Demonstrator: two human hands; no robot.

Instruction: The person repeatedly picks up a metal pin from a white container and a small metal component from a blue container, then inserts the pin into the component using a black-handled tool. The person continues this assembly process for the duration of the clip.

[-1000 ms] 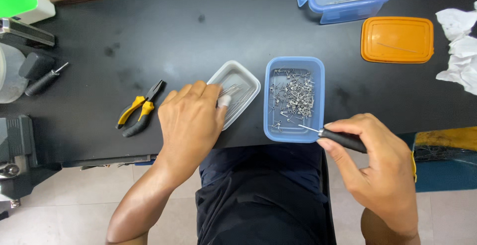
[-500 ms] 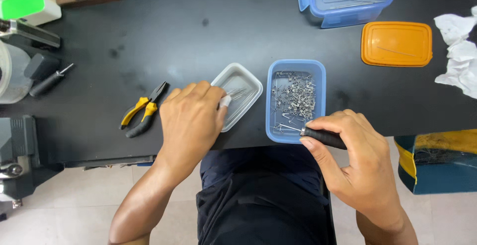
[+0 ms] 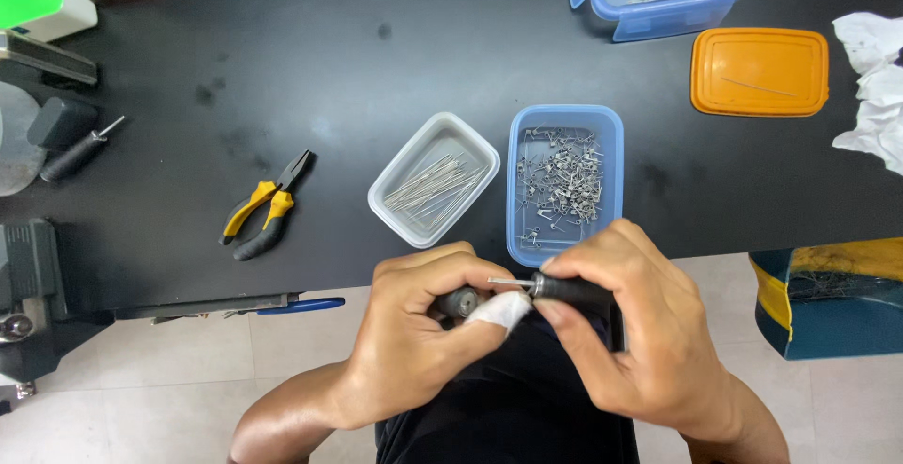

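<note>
— Where were the hands seen?
— Low in the frame's centre, close together. A black-handled tool (image 3: 564,287) was gripped by the right hand (image 3: 640,332); a small dark cylinder (image 3: 461,301) was pinched by the left hand (image 3: 414,332), one fingertip wrapped in white.
— And above them?
— A clear tray of wires (image 3: 434,190) was set beside a blue tray of small metal parts (image 3: 564,182).

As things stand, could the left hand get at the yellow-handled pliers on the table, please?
Probably yes: the pliers lie in the open on the black table, with nothing between them and the left hand. But its fingers are busy at a black-handled tool.
</note>
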